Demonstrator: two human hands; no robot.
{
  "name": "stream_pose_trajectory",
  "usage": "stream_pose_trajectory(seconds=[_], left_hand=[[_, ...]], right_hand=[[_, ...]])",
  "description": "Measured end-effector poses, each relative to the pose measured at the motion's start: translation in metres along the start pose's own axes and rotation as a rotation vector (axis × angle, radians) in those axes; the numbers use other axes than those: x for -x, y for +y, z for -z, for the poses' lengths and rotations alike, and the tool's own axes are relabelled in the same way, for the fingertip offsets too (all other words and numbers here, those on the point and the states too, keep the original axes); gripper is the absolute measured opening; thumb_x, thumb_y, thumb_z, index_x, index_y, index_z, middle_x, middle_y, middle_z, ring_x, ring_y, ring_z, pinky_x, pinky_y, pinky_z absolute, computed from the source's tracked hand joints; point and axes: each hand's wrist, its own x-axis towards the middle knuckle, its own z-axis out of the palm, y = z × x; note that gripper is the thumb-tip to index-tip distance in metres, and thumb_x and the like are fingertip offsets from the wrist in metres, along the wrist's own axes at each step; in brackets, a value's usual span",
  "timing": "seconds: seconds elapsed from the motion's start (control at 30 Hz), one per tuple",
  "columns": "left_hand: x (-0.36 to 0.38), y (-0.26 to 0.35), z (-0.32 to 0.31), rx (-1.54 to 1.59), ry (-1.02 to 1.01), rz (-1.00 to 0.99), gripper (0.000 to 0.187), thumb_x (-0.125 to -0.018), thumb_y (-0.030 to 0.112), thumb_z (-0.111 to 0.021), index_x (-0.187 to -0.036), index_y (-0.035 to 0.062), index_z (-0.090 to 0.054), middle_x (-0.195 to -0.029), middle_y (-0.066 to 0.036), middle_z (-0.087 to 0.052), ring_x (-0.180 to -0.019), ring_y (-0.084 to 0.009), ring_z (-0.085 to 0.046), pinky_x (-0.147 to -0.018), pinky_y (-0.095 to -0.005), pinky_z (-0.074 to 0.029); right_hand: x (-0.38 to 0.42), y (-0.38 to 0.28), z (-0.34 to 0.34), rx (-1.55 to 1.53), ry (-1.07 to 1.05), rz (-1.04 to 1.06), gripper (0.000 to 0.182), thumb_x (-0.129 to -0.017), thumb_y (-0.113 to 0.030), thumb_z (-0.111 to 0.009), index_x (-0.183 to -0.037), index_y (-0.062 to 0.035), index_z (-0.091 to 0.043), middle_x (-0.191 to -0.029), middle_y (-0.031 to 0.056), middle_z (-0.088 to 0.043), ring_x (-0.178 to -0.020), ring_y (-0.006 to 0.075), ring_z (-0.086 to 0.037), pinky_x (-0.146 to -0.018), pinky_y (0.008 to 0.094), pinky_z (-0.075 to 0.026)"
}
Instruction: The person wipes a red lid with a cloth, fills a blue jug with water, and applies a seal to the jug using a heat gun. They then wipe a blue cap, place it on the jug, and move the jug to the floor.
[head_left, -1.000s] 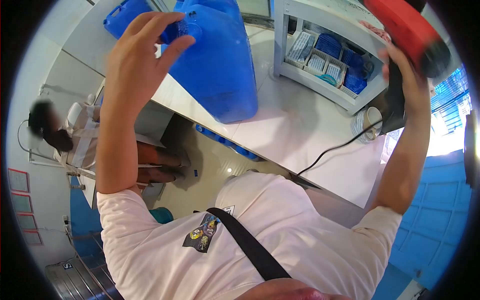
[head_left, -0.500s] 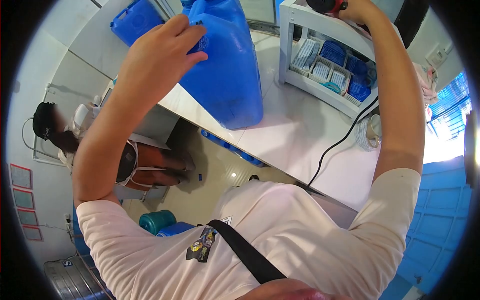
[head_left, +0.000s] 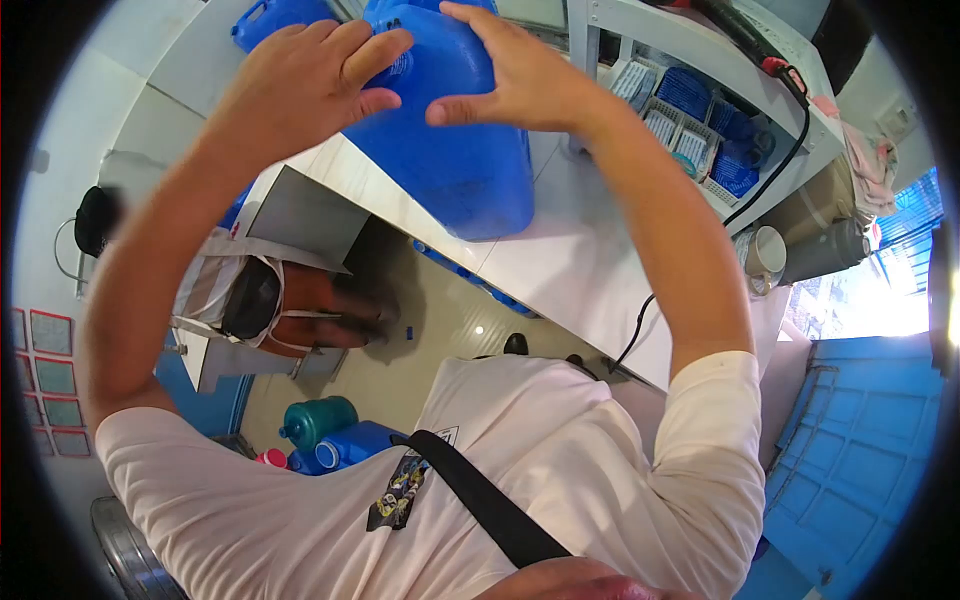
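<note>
A large blue jug [head_left: 450, 165] stands on the white counter [head_left: 570, 240], its top near the upper edge of the view. My left hand [head_left: 320, 80] is at the jug's left side, fingers bent and thumb held apart from the index finger. On the other side, my right hand [head_left: 515, 75] is open, with thumb and fingers spread around the jug's upper right part. A black and red corded tool [head_left: 735, 30] lies on top of the white shelf unit [head_left: 690, 25], away from both hands.
Baskets of packets [head_left: 690, 125] sit inside the shelf unit. A mug [head_left: 766, 250] is below it, near the black cord [head_left: 790, 160]. Another person [head_left: 290, 300] is at the left. A green bottle [head_left: 320, 420] and a blue container [head_left: 365, 443] are on the floor.
My right hand has let go of the black and red tool and moved left to the jug. My left hand has shifted slightly left. The view has turned, and the other person appears lower.
</note>
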Motion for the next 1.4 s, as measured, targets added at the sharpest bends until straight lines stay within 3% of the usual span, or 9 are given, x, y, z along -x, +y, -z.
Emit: stream_pose_trajectory(seconds=[0.33,0.53,0.6,0.8,0.93,1.0,1.13,1.2,1.4], left_hand=[[-0.009,0.058,-0.007,0.039,-0.039,0.638,0.038,-0.098,0.037,-0.067,-0.121,0.0095,-0.053,-0.096,-0.012,-0.071,-0.078,-0.0368,-0.071,-0.068,-0.0502,-0.057],[-0.026,0.013,0.056,-0.164,-0.275,-0.096,0.040,-0.102,0.042,-0.059,-0.117,0.0053,-0.053,-0.110,-0.017,-0.065,-0.094,-0.0352,-0.065,-0.080,-0.0444,-0.051],[-0.058,0.035,0.090,0.166,-0.927,0.654,0.076,-0.098,0.064,-0.053,-0.139,0.0015,-0.044,-0.140,-0.026,-0.052,-0.122,-0.0407,-0.058,-0.098,-0.0472,-0.049],[-0.016,0.028,0.024,-0.149,0.016,0.040,0.040,-0.101,0.043,-0.061,-0.120,0.0087,-0.054,-0.084,-0.015,-0.070,-0.080,-0.0380,-0.070,-0.075,-0.0494,-0.057],[-0.022,0.022,0.044,-0.173,0.012,-0.022,0.038,-0.100,0.039,-0.062,-0.124,0.0100,-0.055,-0.096,-0.014,-0.070,-0.091,-0.0350,-0.070,-0.081,-0.0473,-0.056],[-0.031,0.032,0.048,0.216,-0.352,0.790,0.045,-0.097,0.039,-0.066,-0.132,0.0130,-0.053,-0.109,-0.014,-0.068,-0.096,-0.0338,-0.069,-0.083,-0.0469,-0.055],[-0.028,0.032,0.031,0.086,-0.454,0.647,0.049,-0.097,0.042,-0.066,-0.136,0.0149,-0.054,-0.113,-0.015,-0.068,-0.097,-0.0345,-0.069,-0.085,-0.0466,-0.055],[-0.016,0.014,0.025,-0.196,0.113,-0.176,0.050,-0.099,0.048,-0.062,-0.132,0.0118,-0.055,-0.101,-0.017,-0.070,-0.091,-0.0385,-0.070,-0.082,-0.0495,-0.055],[-0.019,0.036,0.021,0.074,-0.135,0.452,0.044,-0.098,0.042,-0.063,-0.126,0.0094,-0.056,-0.102,-0.015,-0.069,-0.094,-0.0397,-0.068,-0.081,-0.0513,-0.054]], right_hand=[[0.009,-0.010,-0.003,-0.220,-0.050,-0.126,0.115,-0.066,-0.055,-0.091,-0.150,0.0032,-0.038,-0.144,0.0312,-0.049,-0.137,0.0431,-0.047,-0.115,0.0454,-0.038],[0.004,-0.011,0.005,-0.222,-0.113,-0.158,0.112,-0.067,-0.051,-0.092,-0.150,0.0019,-0.039,-0.143,0.0300,-0.050,-0.136,0.0428,-0.048,-0.115,0.0456,-0.039],[0.006,-0.013,0.007,-0.352,-0.117,-0.185,0.110,-0.068,-0.051,-0.092,-0.149,0.0020,-0.040,-0.143,0.0301,-0.051,-0.135,0.0428,-0.049,-0.114,0.0454,-0.040],[0.005,-0.008,0.007,-0.157,-0.037,-0.059,0.107,-0.070,-0.053,-0.090,-0.147,0.0046,-0.043,-0.134,0.0297,-0.058,-0.128,0.0403,-0.057,-0.108,0.0454,-0.046],[0.006,-0.001,-0.004,-0.179,-0.021,-0.096,0.116,-0.059,-0.066,-0.091,-0.146,-0.0036,-0.047,-0.144,0.0239,-0.053,-0.137,0.0403,-0.049,-0.113,0.0470,-0.042],[0.007,-0.005,-0.004,-0.177,-0.045,-0.149,0.115,-0.058,-0.066,-0.091,-0.146,-0.0054,-0.047,-0.145,0.0228,-0.053,-0.137,0.0401,-0.048,-0.114,0.0467,-0.042],[0.007,-0.005,-0.004,-0.179,-0.051,-0.169,0.114,-0.058,-0.065,-0.092,-0.147,-0.0084,-0.048,-0.145,0.0218,-0.053,-0.138,0.0394,-0.048,-0.114,0.0461,-0.042],[0.007,-0.003,-0.006,-0.166,-0.042,-0.149,0.113,-0.058,-0.066,-0.091,-0.147,-0.0108,-0.048,-0.146,0.0215,-0.053,-0.139,0.0391,-0.047,-0.114,0.0459,-0.042],[0.008,-0.005,-0.005,-0.170,-0.057,-0.165,0.115,-0.059,-0.065,-0.091,-0.148,-0.0082,-0.046,-0.147,0.0214,-0.052,-0.141,0.0393,-0.045,-0.116,0.0458,-0.040]])
